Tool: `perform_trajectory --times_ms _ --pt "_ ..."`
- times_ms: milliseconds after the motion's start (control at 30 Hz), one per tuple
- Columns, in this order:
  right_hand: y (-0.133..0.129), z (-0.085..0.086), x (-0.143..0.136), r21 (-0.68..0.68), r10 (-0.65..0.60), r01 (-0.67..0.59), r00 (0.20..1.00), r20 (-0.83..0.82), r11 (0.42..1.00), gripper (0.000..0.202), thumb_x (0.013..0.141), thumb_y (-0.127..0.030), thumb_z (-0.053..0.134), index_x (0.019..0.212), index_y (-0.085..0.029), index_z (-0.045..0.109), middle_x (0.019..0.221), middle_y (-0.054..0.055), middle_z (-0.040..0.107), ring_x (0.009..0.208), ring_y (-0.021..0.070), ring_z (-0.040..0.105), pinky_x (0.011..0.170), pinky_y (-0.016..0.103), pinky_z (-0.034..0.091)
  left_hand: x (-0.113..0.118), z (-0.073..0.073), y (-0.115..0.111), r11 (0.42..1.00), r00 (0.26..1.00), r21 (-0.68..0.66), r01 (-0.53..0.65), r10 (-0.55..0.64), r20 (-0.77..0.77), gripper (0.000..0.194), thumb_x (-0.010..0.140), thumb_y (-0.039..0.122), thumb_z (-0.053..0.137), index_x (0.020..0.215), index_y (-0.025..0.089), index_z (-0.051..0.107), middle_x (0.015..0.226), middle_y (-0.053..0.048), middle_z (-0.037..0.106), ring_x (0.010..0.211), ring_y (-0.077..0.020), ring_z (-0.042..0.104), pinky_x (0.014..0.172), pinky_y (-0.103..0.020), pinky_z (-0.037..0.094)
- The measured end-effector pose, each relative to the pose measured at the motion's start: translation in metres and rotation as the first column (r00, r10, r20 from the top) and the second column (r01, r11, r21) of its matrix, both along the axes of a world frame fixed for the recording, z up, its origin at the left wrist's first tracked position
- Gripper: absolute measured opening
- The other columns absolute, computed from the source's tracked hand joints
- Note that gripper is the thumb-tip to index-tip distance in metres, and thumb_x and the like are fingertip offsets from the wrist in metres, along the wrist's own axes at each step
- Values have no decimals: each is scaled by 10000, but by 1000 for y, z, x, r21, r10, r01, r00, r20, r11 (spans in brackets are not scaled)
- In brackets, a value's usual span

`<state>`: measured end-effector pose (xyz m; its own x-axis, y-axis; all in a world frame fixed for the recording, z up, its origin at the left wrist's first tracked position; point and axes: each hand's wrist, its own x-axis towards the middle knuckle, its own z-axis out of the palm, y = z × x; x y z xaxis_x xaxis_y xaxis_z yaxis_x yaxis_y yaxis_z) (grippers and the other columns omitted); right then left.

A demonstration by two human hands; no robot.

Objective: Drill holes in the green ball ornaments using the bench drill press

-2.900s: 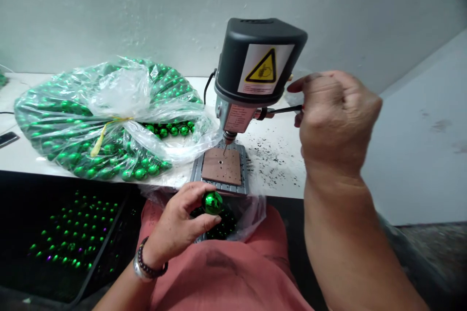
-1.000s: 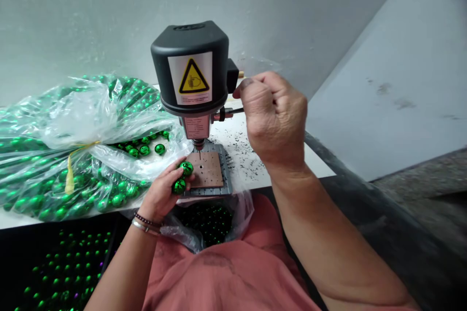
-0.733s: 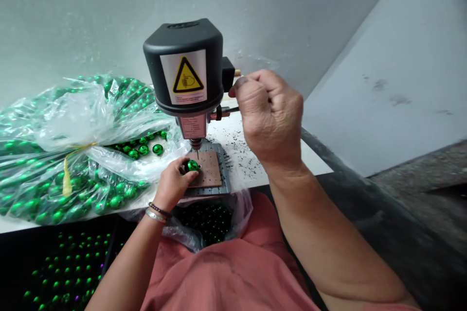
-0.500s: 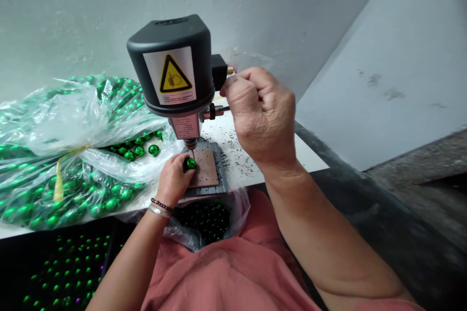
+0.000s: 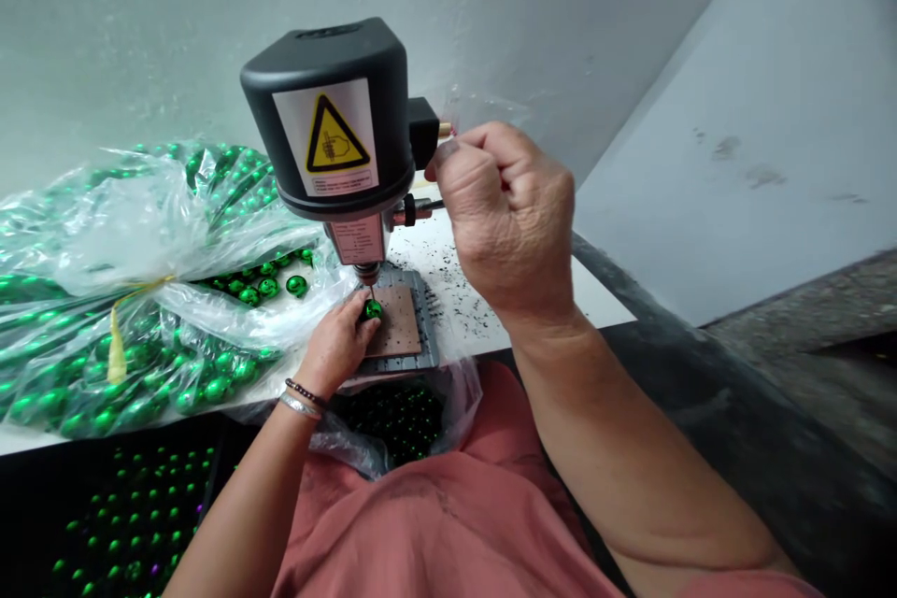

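Observation:
A black-topped bench drill press [image 5: 326, 121] stands in front of me, a hand-warning sticker on its cover. My left hand [image 5: 340, 341], wearing a dark bead bracelet and a silver bangle, pinches a shiny green ball [image 5: 373, 309] on the brown board [image 5: 399, 322]. The thin drill bit [image 5: 371, 291] points down at the top of the ball; whether it has entered cannot be made out. At the machine's right side, my right hand [image 5: 508, 215] is closed in a fist around the feed lever [image 5: 435, 205], whose end is hidden by the fingers.
Clear plastic bags of green balls [image 5: 126, 364] cover the left of the white table [image 5: 595, 294]. Several loose balls [image 5: 295, 285] lie by the bag opening. Dark shavings dot the table right of the grey base [image 5: 426, 327]. An open bag with green balls [image 5: 399, 420] hangs below the edge.
My left hand has shifted the green ball slightly right and away from me, bringing it under the drill bit. The right fist stays on the lever with little movement.

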<state>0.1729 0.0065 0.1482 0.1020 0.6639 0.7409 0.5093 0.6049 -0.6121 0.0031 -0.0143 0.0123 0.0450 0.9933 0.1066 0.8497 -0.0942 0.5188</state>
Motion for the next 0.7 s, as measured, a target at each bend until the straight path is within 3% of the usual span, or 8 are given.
perform_trajectory --times_ms 100,167,400,567,700 --pt "0 -1 0 16 -5 5 1000 6 1000 268 874 -335 371 697 -188 508 559 -52 409 536 22 451 571 174 406 2 4 2 995 996 -69 -78 81 41 471 782 359 537 1213 169 525 1105 -105 643 1001 -241 593 862 -343 442" --pt "1 -2 0 24 -1 1 1000 0 1000 259 872 -323 383 697 -187 517 557 -53 411 536 21 449 565 172 401 3 6 3 994 996 -83 -68 72 45 418 767 371 553 1145 192 578 1020 -75 672 919 -224 614 821 -322 449" --pt "2 -3 1 86 69 -65 997 -42 994 269 861 -330 413 690 -174 550 522 -60 410 496 17 418 516 160 381 3 7 9 992 997 -111 -61 65 37 424 727 352 597 1134 234 617 1009 -34 684 875 -186 619 815 -277 436" --pt "-5 -8 0 53 53 -49 996 -73 997 188 835 -265 467 749 -177 609 533 -59 493 479 20 420 512 171 397 1 4 12 990 994 -127 -66 76 75 458 705 338 621 1151 238 613 976 -24 692 842 -169 616 789 -256 434" --pt "-11 -22 -1 70 61 -56 996 -71 996 183 823 -230 467 840 -160 635 690 -27 631 556 38 532 591 196 467 1 4 11 990 993 -126 -67 79 91 437 703 347 621 1131 256 625 844 -3 696 753 -159 607 757 -256 431"
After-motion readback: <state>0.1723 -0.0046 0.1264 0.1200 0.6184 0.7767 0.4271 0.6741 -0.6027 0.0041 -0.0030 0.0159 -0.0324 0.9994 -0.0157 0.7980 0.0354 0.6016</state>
